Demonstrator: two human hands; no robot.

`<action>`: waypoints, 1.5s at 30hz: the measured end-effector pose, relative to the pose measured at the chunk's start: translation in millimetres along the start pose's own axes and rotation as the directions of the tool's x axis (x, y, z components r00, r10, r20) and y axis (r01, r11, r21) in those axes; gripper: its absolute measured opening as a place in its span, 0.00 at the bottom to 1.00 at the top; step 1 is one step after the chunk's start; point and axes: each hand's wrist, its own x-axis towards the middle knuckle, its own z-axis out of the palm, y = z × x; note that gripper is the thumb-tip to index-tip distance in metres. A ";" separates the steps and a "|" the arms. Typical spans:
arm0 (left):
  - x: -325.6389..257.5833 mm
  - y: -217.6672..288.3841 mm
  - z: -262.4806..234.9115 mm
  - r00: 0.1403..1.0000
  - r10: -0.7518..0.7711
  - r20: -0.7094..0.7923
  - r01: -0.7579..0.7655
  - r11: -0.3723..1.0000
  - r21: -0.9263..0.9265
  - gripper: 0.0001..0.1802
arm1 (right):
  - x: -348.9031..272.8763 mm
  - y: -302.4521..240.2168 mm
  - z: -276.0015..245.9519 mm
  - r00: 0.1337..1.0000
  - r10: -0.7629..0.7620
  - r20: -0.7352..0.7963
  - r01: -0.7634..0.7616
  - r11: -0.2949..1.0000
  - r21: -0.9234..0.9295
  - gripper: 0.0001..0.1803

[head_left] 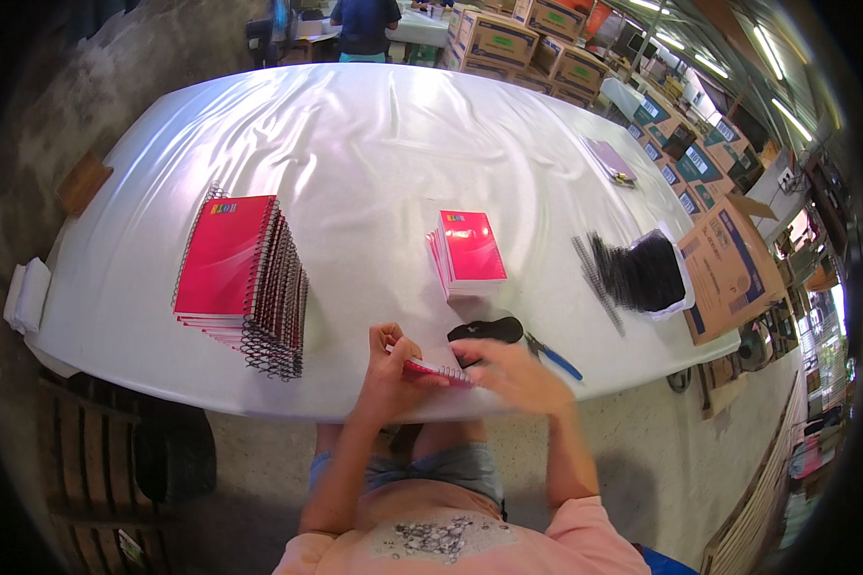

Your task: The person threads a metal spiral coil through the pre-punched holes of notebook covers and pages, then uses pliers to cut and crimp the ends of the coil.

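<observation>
Close to the table's front edge, my left hand (390, 376) grips a small red notebook (418, 368), thumb and fingers closed on its side. A dark wire coil (454, 375) runs along the notebook's edge. My right hand (523, 376) is at the coil's right end, blurred, its fingertips partly hidden. Just behind it lies a black object (489, 332), perhaps a pouch. Pliers with blue handles (558, 360) rest to its right. Farther off stands a short stack of red-covered booklets (472, 247) with no coils showing.
A tall stack of coil-bound red notebooks (228, 251) stands at left. On the right, loose black coils (599, 273) lie beside a white tray (682, 299) full of them, next to a cardboard box (729, 268). A purple pad (609, 161) sits far right. A person (364, 17) stands beyond the table.
</observation>
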 end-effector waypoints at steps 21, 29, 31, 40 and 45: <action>-4.1 -13.4 6.2 0.961 -0.242 0.133 0.274 0.897 -0.346 0.41 | 8.6 27.0 19.4 0.984 -0.152 -0.093 0.178 0.789 0.588 0.09; -2.2 -14.5 8.0 0.971 -0.199 0.132 0.233 0.914 -0.333 0.40 | 17.4 15.9 16.9 0.944 -0.301 -0.134 0.321 0.753 0.574 0.18; -4.3 -20.9 11.3 0.960 -0.238 0.149 0.278 0.885 -0.374 0.39 | 17.8 -2.6 14.9 0.900 -0.405 -0.161 0.432 0.779 0.455 0.18; -6.4 -19.3 11.4 0.941 -0.271 0.201 0.338 0.730 -0.595 0.41 | 32.7 4.5 24.1 0.993 -0.113 0.019 0.100 0.937 0.336 0.18; -5.5 -16.6 7.9 0.962 -0.219 0.163 0.268 0.871 -0.411 0.40 | 29.7 6.4 12.4 0.938 -0.208 -0.277 0.289 0.911 0.294 0.17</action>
